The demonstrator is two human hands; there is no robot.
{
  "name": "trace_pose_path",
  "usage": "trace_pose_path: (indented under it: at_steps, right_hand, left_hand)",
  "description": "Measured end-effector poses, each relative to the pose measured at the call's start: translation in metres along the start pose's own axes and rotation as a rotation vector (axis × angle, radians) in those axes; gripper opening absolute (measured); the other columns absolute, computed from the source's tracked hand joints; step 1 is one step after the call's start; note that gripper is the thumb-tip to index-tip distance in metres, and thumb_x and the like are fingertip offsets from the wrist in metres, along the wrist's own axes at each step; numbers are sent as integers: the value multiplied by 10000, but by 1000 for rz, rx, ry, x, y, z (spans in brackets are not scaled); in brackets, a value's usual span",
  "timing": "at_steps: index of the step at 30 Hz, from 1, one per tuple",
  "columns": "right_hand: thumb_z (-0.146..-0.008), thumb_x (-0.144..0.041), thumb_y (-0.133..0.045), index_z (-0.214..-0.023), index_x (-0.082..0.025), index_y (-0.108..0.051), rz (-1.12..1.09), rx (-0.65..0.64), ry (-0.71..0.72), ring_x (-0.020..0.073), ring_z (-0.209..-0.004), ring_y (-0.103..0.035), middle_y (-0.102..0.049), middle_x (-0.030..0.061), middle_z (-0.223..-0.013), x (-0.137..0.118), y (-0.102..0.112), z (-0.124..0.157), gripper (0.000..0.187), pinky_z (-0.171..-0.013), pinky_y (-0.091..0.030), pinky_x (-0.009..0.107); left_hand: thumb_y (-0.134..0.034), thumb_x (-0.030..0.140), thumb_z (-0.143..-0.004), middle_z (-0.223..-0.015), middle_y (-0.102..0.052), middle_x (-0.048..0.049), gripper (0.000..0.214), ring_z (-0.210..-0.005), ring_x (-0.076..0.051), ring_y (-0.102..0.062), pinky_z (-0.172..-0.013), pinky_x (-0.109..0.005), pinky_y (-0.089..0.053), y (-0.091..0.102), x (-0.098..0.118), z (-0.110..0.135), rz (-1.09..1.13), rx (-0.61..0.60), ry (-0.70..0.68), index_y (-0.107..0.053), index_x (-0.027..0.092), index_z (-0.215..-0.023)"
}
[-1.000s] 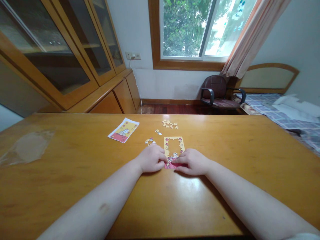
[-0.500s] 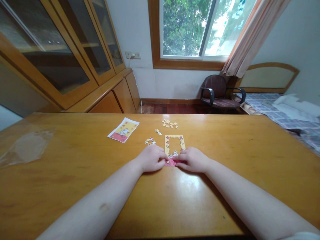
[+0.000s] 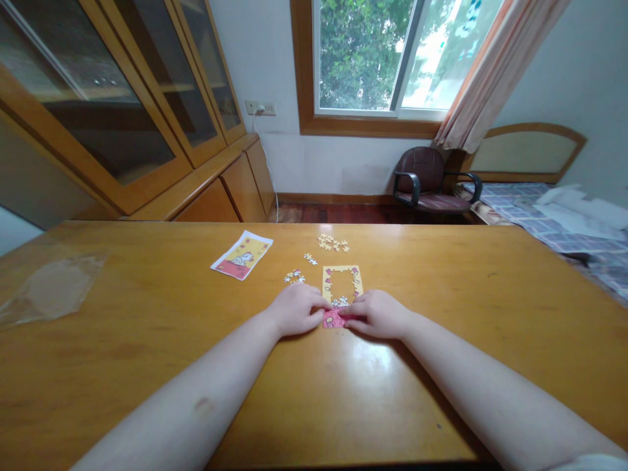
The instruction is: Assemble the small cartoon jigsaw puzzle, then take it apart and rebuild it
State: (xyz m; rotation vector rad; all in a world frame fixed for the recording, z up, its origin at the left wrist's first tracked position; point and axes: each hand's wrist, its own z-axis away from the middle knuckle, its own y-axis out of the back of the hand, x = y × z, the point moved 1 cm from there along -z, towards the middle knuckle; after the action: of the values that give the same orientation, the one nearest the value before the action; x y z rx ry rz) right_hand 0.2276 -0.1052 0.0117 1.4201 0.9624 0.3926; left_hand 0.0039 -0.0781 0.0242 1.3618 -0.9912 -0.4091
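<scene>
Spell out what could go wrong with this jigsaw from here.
The left hand and right hand have fingers on the lower part of the unfinished, rectangular yellow-and-pink jigsaw; an uneven push might pop joints apart.
Its narrow yellow side strips border an open middle, so they could bend or separate.
Small, loose white-and-yellow jigsaw pieces lie just beyond the left hand, which might knock them.
</scene>
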Motion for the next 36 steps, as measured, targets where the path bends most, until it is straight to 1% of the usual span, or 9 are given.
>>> trace_pose_path:
  at_steps: [9, 11, 14, 17, 19, 26, 30, 36]
  right_hand:
    - [-907, -355, -513, -1079, -236, -693, -15, 2, 14, 154, -676, -645, -724, 51, -812, -1, 1, 0, 276, -634, -445, 250]
    - [-912, -377, -507, -1087, -235, -690, -11, 15, -15, 160, -692, -650, -726, 53, -823, -1, 1, -1, 290, -643, -450, 255]
    - [-920, -394, -490, -1086, -235, -691, 31, 61, -110, 174, -723, -658, -730, 61, -859, 1, 1, -1, 306, -658, -455, 270]
    - [-918, -388, -489, -1055, -224, -700, 70, 82, -186, 181, -731, -660, -732, 67, -877, 3, 0, -1, 301, -655, -455, 277]
    - [-915, -392, -491, -1050, -218, -701, 77, 81, -203, 182, -729, -659, -732, 70, -872, 5, -1, -1, 305, -649, -456, 278]
    - [-922, -389, -488, -1104, -239, -686, 42, 32, -147, 180, -778, -663, -730, 65, -908, 3, -2, -2, 309, -704, -464, 278]
    - [-926, -405, -474, -1134, -236, -675, 49, 26, -148, 185, -780, -661, -727, 68, -921, 2, 1, -3, 335, -712, -464, 286]
    - [-928, -412, -469, -1126, -238, -681, 57, -7, -160, 191, -779, -659, -728, 66, -917, 0, 4, -4, 338, -714, -463, 295]
  left_hand:
    - [-510, 202, -792, -776, -683, 2, 294, -719, -153, -610, -697, -267, -444, -2, -4, -1, 42, 3, 34, -737, 283, -961]
    - [-503, 189, -794, -799, -692, 1, 297, -740, -155, -619, -714, -267, -448, -2, -5, -1, 50, 20, 47, -734, 273, -962]
    - [-496, 178, -794, -836, -705, -6, 288, -772, -165, -626, -742, -278, -452, -2, -5, -1, 30, 52, 88, -731, 256, -942]
    - [-496, 181, -795, -836, -710, -10, 276, -767, -169, -626, -736, -281, -456, -2, -6, -1, 13, 46, 114, -735, 252, -912]
    - [-496, 187, -799, -841, -712, -10, 278, -773, -170, -628, -736, -281, -459, -2, -6, -1, 13, 42, 118, -737, 256, -919]
    - [-493, 199, -808, -848, -712, -11, 291, -783, -169, -630, -744, -279, -459, -4, -7, -2, 14, 50, 125, -736, 262, -954]
    - [-498, 203, -807, -804, -703, -11, 274, -745, -159, -622, -714, -265, -451, -3, -6, -2, 16, 29, 101, -744, 253, -917]
    - [-496, 210, -816, -823, -707, -9, 280, -764, -161, -627, -724, -266, -454, -3, -6, -2, 18, 20, 109, -741, 262, -942]
